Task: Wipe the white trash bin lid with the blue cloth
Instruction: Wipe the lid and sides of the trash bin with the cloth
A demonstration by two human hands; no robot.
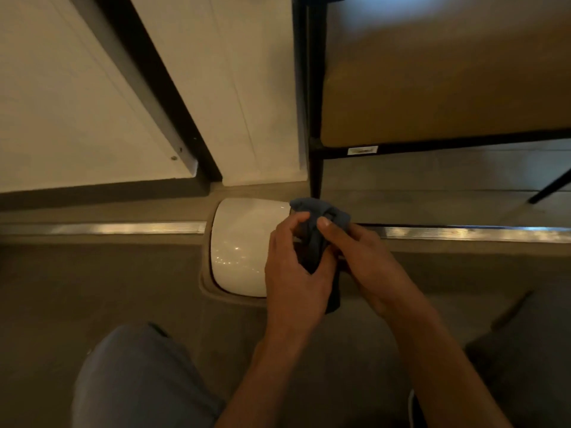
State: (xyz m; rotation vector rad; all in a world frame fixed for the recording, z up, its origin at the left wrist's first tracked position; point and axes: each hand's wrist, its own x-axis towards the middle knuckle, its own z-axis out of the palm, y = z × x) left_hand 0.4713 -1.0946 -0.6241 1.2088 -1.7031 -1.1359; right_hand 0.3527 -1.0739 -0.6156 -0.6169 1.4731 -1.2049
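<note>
from the head view, both hands meet over the right part of the white trash bin lid (239, 242), working the blue cloth (318, 233) between them. the left hand (293, 267) has its fingers curled round the middle of the cloth, thumb and forefinger pinching near the top. the right hand (367, 257) grips the cloth from the other side, its thumb pressed on the bunched fabric, the other fingers wrapped under it. the cloth is crumpled; one end sticks up above the fingers and a darker tail hangs down between the wrists. whether it touches the lid cannot be told. the lid is glossy and rounded, sitting in a tan rim (207, 285) on the floor (92, 288), with small light glints on its surface. a metal strip (123, 227) runs across the floor behind it. a black-framed shelf (432, 88) stands at upper right, white panels (77, 103) at upper left. a grey-trousered knee (139, 381) shows at the bottom.
</note>
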